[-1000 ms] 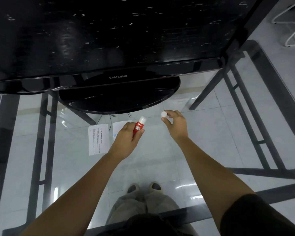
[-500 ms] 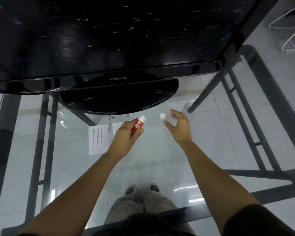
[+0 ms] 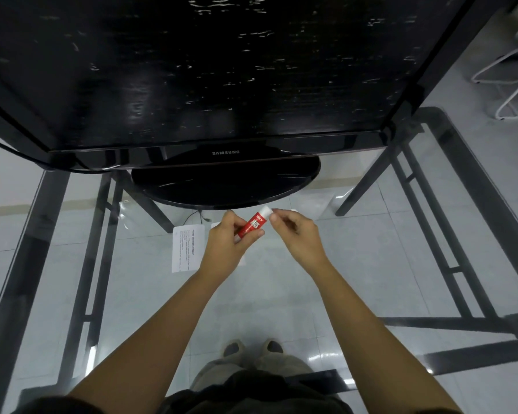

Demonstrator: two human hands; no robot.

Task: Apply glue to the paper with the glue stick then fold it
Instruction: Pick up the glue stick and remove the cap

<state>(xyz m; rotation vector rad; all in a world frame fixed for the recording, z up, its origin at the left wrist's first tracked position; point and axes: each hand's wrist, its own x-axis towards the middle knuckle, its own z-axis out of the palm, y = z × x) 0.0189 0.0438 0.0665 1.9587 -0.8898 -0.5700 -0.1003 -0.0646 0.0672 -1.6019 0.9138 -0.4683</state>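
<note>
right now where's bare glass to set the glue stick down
Bare glass table lies right of the right hand, out to the frame edge, and below both hands toward you. It is crowded left of the left hand, where the paper lies, and behind, under the monitor base.

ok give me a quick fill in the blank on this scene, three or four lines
1. The left hand holds a ____ glue stick with a white end.
2. The right hand pinches the stick's ____ end.
3. The printed paper lies on the glass table on the ____ side of both hands.
4. The brand name on the black monitor reads ____.

Missing words: red; white; left; SAMSUNG
</note>
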